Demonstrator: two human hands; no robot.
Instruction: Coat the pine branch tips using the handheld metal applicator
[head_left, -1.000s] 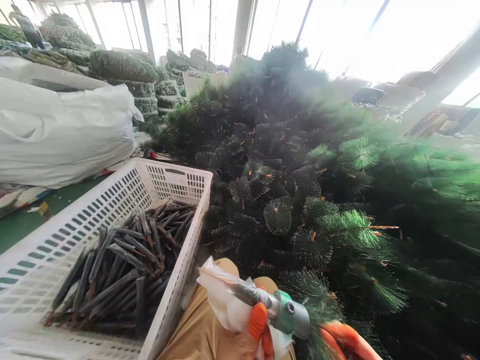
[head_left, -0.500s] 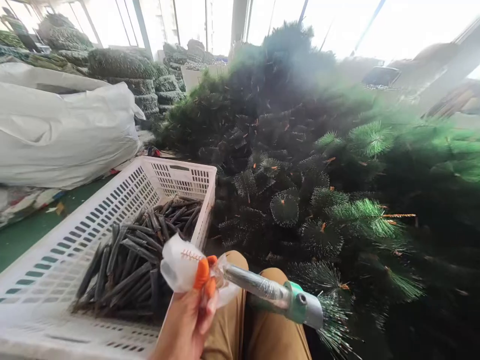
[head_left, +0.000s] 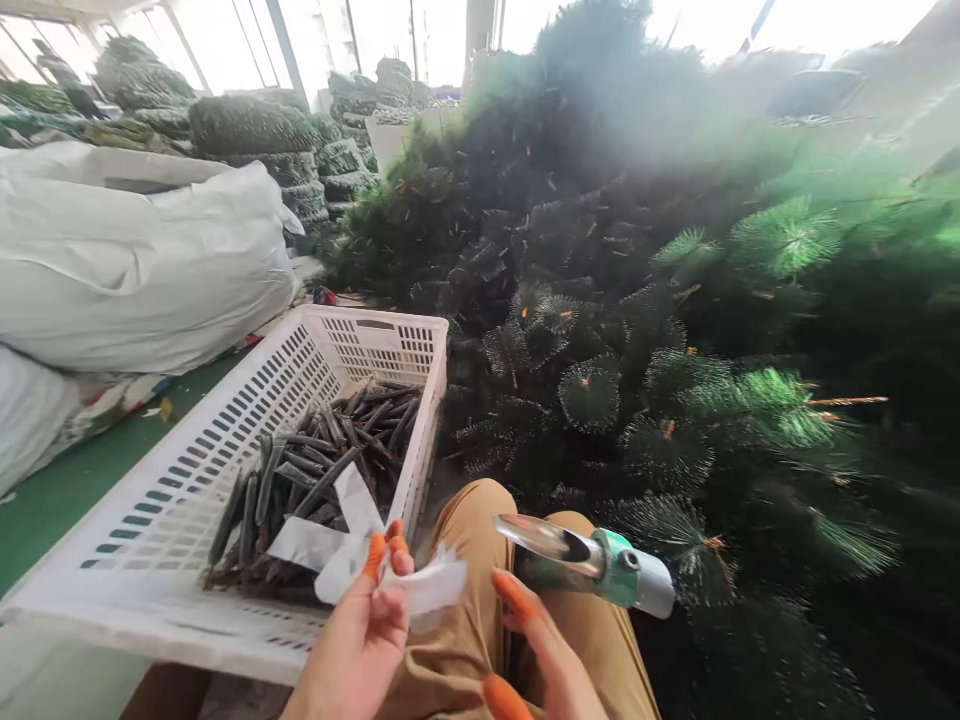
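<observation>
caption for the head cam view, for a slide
Left hand holds white plastic over a crate of dark rods; right hand by a green-collared metal tube

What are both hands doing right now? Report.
Left hand: closed, pinching white plastic film.
Right hand: beside a green-collared metal tube; grip cannot be told.

On the left, a plastic crate (head_left: 375, 340) holding wrapped rods (head_left: 315, 480), with large sacks (head_left: 127, 270) beyond it and stacked rolls of pine garland (head_left: 247, 130) behind those. To the crate's right, a heap of artificial pine branches (head_left: 600, 300). Near the crate's front corner, a left hand (head_left: 352, 640) with a plastic wrapper (head_left: 420, 585); between it and the branches, a right hand (head_left: 547, 650) just below a metal tube (head_left: 555, 550), both above the lap (head_left: 480, 540).
</observation>
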